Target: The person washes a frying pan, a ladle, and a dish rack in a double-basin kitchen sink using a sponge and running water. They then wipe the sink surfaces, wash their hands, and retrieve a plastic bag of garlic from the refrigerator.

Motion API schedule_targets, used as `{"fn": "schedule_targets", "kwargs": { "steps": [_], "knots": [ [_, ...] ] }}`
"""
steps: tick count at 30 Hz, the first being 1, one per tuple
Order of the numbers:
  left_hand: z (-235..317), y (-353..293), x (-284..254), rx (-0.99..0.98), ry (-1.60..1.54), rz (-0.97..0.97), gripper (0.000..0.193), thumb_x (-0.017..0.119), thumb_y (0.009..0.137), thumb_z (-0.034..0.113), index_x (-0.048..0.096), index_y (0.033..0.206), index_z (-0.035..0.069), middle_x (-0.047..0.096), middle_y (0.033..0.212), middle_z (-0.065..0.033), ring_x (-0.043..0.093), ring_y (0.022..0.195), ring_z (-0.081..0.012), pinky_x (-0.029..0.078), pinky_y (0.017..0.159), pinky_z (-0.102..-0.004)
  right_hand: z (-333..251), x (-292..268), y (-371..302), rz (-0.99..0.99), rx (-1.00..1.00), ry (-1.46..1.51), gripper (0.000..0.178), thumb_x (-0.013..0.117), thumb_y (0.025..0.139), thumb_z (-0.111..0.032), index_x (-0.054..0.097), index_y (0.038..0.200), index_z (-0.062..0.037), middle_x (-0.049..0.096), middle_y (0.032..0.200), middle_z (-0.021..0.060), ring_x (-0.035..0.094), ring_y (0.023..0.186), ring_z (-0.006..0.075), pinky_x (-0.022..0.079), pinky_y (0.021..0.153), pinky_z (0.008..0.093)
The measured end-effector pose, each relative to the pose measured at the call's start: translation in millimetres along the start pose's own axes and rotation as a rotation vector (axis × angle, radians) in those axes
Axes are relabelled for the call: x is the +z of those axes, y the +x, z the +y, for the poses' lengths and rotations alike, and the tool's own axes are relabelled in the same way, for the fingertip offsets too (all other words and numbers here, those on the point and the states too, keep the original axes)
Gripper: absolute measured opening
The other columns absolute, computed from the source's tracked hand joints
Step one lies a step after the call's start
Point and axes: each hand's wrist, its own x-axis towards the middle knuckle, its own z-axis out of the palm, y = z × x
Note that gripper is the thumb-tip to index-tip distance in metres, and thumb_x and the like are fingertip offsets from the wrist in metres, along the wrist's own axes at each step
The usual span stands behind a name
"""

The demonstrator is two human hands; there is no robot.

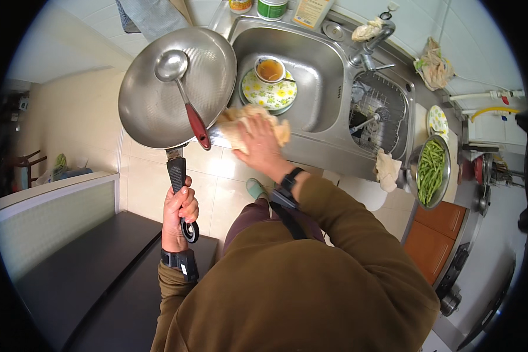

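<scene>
My left hand (180, 205) is wrapped round the black handle of a large steel wok (144, 111), held up left of the sink. Inside the wok lies a ladle (171, 64) with a red handle hanging over the near rim. My right hand (261, 144) lies over a crumpled beige cloth (234, 130) at the sink's front left edge, its fingers spread on it. Just beyond, in the left basin, a floral plate (258, 94) carries a bowl (270, 69) of orange-brown liquid; something dark sticks out beside the bowl.
The steel double sink (325, 138) has a faucet (369, 56) at the back and a wire rack (381, 117) in its right basin. A bowl of green beans (431, 173) stands at right, near a floral dish (437, 121). Another cloth (387, 169) hangs over the front edge.
</scene>
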Motion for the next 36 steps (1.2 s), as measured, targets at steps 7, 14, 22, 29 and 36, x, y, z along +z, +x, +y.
{"fn": "schedule_targets", "kwargs": {
  "steps": [7,14,22,29,36],
  "knots": [
    [21,18,31,0.107,0.060,0.027,0.016,0.050,0.092,0.012,0.044,0.103,0.003,0.032,0.053,0.0045,0.027,0.035,-0.0019,0.026,0.029,-0.0188,-58,38,97,-0.145,-0.145,0.319,0.041,0.057,0.081,-0.032,0.058,0.112,-0.0056,0.056,0.114,0.0139,0.046,0.114,0.0270,0.031,0.101,0.0416],
    [7,48,52,0.169,0.022,-0.028,0.016,0.051,0.092,0.013,0.046,0.104,0.004,0.033,0.056,0.0043,0.027,0.036,-0.0021,0.025,0.029,-0.0186,-68,2,47,-0.788,0.916,2.526,0.023,0.046,0.091,-0.023,0.054,0.105,-0.0067,0.061,0.090,0.0095,0.063,0.078,0.0222,0.054,0.070,0.0342],
    [-24,77,68,0.163,0.134,0.040,0.016,0.054,0.091,0.015,0.050,0.101,0.004,0.036,0.055,0.0044,0.030,0.036,-0.0024,0.024,0.030,-0.0178,-75,-57,10,-0.498,0.761,2.389,0.051,0.036,0.093,-0.052,0.053,0.102,-0.0049,0.063,0.076,0.0132,0.064,0.062,0.0196,0.055,0.054,0.0282],
    [-46,101,78,0.160,0.268,0.026,0.015,0.054,0.091,0.017,0.051,0.099,0.005,0.036,0.055,0.0049,0.030,0.036,-0.0016,0.025,0.031,-0.0176,-51,-96,-12,-0.140,0.675,1.970,0.040,0.036,0.098,-0.034,0.055,0.093,0.0009,0.063,0.076,0.0093,0.064,0.065,0.0184,0.053,0.062,0.0280],
    [-52,95,85,0.123,0.132,-0.020,0.014,0.050,0.092,0.014,0.045,0.102,0.005,0.030,0.056,0.0053,0.028,0.037,-0.0018,0.026,0.030,-0.0177,73,-121,-64,0.280,0.730,1.077,0.034,0.047,0.093,-0.030,0.058,0.096,0.0021,0.061,0.082,0.0159,0.061,0.073,0.0233,0.046,0.062,0.0336]
  ]
}}
